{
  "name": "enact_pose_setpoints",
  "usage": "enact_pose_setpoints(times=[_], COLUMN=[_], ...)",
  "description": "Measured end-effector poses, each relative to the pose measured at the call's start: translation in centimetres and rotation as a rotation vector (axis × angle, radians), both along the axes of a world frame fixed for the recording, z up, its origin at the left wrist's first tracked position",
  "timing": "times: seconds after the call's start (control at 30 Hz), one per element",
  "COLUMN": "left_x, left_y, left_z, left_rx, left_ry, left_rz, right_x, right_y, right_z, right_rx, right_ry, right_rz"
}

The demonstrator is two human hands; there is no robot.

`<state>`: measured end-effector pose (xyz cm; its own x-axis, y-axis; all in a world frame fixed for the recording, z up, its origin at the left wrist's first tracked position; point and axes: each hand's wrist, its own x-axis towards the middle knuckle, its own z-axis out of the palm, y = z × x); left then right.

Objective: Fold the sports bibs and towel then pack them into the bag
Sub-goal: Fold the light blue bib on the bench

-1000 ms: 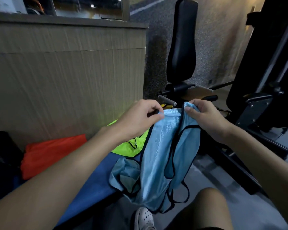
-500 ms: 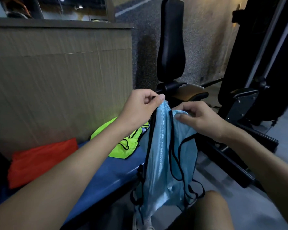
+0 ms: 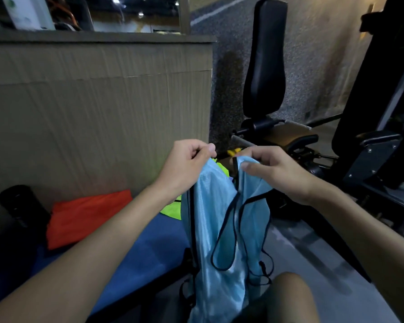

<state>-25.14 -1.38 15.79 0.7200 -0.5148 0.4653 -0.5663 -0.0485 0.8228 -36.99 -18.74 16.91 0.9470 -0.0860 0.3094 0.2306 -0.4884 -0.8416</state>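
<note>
- Pinching the light blue bib (image 3: 219, 229) by its two shoulder tops: left hand (image 3: 191, 159) with thumb and curled fingers closed on one strap, right hand (image 3: 273, 173) closed the same way on the other.
- Hanging full length in the air between the hands and a bare knee (image 3: 292, 297), with black-trimmed neck and arm openings drooping open and the lower end out of view.
- Lifted clear of the blue surface (image 3: 135, 250), where its lower half lay bunched a second ago. Drawn apart again at the top after being brought together half a second ago.
- Judged as straightening ahead of the first fold; not yet folded or packed.
- Lying to the left on the blue surface, possibly the towel: a loose neon yellow bib (image 3: 172, 209) and an orange bib (image 3: 86, 215), apparently already folded.
- Standing at far left, a dark cylindrical object (image 3: 19, 203); cannot tell whether it is the bag.
- Beyond, a black gym-machine backrest (image 3: 265, 66).
</note>
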Motion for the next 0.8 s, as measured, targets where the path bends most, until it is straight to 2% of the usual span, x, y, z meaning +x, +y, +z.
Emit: enact_pose_setpoints(times=[0.07, 0.23, 0.37, 0.6, 0.67, 0.73, 0.8], left_x=[0.7, 2.0, 2.1, 3.2, 3.4, 3.2, 3.2], left_y=[0.6, 2.5, 4.4, 7.7, 9.0, 10.3, 11.3], left_z=[0.3, 1.2, 2.0, 2.0, 1.8, 1.6, 1.3], left_rx=[-0.012, -0.037, -0.04, -0.053, 0.009, 0.102, 0.198], left_ry=[-0.055, -0.175, -0.216, -0.148, -0.146, -0.095, -0.097], left_rz=[0.123, 0.344, 0.398, 0.363, 0.28, 0.113, 0.06], right_x=[0.4, 2.1, 4.3, 7.1, 7.6, 8.1, 8.4], right_y=[1.3, 4.3, 6.5, 8.3, 8.6, 8.7, 8.6], right_z=[-0.1, -0.2, -0.6, -0.6, -0.3, -0.1, 0.0], right_rx=[0.046, 0.023, -0.112, -0.275, -0.247, -0.204, -0.188], right_ry=[0.013, -0.042, -0.105, -0.134, -0.185, -0.216, -0.211], right_rz=[0.118, 0.202, 0.122, 0.0, -0.028, -0.036, -0.016])
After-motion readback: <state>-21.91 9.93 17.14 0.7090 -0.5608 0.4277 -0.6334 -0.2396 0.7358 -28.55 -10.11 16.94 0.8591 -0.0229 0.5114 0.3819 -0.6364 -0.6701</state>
